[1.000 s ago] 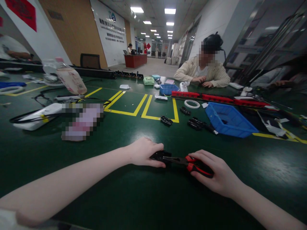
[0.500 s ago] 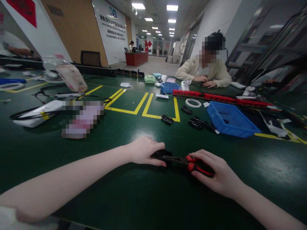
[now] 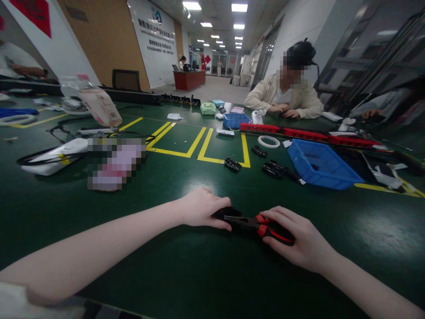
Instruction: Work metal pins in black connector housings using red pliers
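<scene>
In the head view my left hand (image 3: pixel 203 208) is closed around a small black plastic part (image 3: pixel 229 212), holding it low over the green table (image 3: pixel 186 274). My right hand (image 3: pixel 299 237) is wrapped round the red and black handles of a pair of long-nose pliers (image 3: pixel 260 225). The jaws point left and reach the black part; whether they grip it I cannot tell. Beyond my hands lie other black plastic parts, one (image 3: pixel 233 164) by the yellow tape and a larger cluster (image 3: pixel 274 169) to its right.
A blue bin (image 3: pixel 323 166) stands at the right, in front of long red strips (image 3: pixel 305 135). A roll of white tape (image 3: pixel 268 141) lies nearby. To the left are a phone (image 3: pixel 116 168), a white case with black cable (image 3: pixel 55 157) and a bottle (image 3: pixel 99 104). Another person (image 3: pixel 285 95) sits opposite.
The pliers and my right hand have shifted very slightly left against the black part, and the handles look a little closer together. My left hand keeps its hold.
</scene>
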A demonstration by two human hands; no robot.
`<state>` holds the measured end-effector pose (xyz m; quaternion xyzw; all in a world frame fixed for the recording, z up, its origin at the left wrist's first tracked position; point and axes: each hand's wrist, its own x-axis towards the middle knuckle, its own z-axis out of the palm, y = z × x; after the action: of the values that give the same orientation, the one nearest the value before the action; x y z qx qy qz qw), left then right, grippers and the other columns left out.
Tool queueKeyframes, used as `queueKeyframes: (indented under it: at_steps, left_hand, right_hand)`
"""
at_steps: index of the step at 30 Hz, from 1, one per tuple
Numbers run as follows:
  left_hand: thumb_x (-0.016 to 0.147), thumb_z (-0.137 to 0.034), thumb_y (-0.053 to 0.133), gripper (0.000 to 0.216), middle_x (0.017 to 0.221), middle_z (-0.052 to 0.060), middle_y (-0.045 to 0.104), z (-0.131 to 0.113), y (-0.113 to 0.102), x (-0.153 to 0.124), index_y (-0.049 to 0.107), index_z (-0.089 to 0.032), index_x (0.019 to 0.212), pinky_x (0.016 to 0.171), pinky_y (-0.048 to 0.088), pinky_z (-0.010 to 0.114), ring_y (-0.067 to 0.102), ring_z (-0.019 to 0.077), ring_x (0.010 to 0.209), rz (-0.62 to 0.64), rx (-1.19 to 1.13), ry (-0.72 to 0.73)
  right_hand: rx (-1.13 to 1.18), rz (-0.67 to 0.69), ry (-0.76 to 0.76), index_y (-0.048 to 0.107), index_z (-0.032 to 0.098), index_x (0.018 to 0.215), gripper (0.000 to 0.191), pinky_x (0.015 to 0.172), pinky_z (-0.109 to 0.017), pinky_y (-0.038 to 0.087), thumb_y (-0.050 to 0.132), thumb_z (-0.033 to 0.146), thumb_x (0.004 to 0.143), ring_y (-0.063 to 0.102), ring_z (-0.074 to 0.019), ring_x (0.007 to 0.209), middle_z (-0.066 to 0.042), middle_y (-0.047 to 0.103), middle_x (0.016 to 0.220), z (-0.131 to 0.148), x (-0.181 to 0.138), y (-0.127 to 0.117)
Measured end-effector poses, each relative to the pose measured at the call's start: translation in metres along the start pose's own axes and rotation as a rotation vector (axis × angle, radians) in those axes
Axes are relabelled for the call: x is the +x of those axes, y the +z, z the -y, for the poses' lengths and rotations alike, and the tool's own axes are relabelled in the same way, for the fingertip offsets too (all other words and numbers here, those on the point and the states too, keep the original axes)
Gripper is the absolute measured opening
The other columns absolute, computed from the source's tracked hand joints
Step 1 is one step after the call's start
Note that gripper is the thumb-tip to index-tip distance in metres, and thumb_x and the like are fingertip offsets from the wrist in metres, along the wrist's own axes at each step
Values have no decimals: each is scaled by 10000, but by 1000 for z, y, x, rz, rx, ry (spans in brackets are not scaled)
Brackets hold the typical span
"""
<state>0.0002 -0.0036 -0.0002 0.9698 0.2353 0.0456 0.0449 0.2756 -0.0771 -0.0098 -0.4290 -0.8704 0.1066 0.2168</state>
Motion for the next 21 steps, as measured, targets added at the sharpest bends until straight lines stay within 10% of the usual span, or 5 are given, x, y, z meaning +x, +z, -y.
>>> queueKeyframes:
  at_steps: [21]
  left_hand:
    - [849,-612,542,443,686,0,669,2,1,0,540,-183,957,547,370,252,630,173,578,-20,4,4]
  right_hand:
    - [11,-32,35,585,244,1146,322,746,-327,567,592,316,831,649,-197,908,-77,652,1054,-2,-4,-6]
